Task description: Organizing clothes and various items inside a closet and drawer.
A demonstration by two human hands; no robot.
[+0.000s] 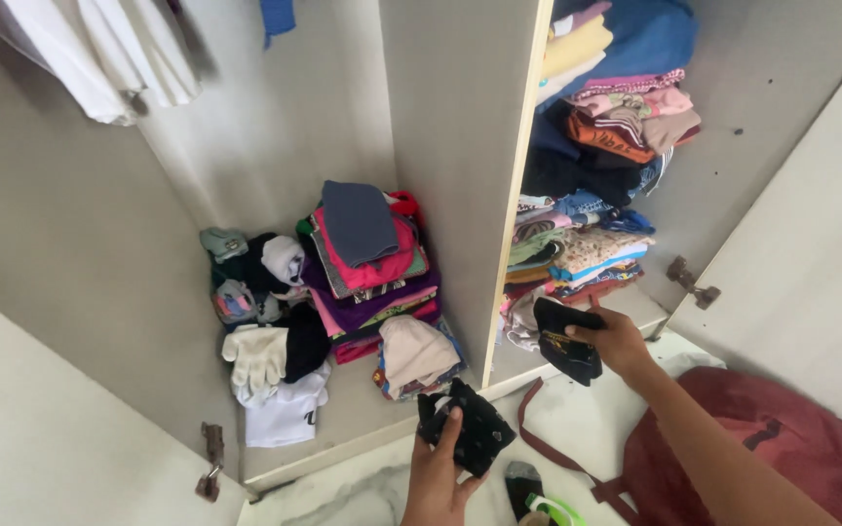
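Note:
I look down into an open white wardrobe (pixel 460 146) with folded clothes on its floor shelves. My left hand (pixel 438 477) grips a small black patterned cloth item (pixel 470 426) at the bottom edge of the left compartment. My right hand (pixel 618 343) holds a black folded garment (pixel 562 336) with a small coloured mark, in front of the right compartment's lowest stack (pixel 577 258). A pile of folded tops (pixel 367 258) in blue, pink and purple fills the left compartment.
Small rolled socks and white gloves (pixel 257 356) lie left of the pile, with a white shirt (pixel 289 414) below. A maroon bag (pixel 762 438) sits on the floor at right. White garments (pixel 109 49) hang above. Both doors stand open with metal hinges (pixel 211 458).

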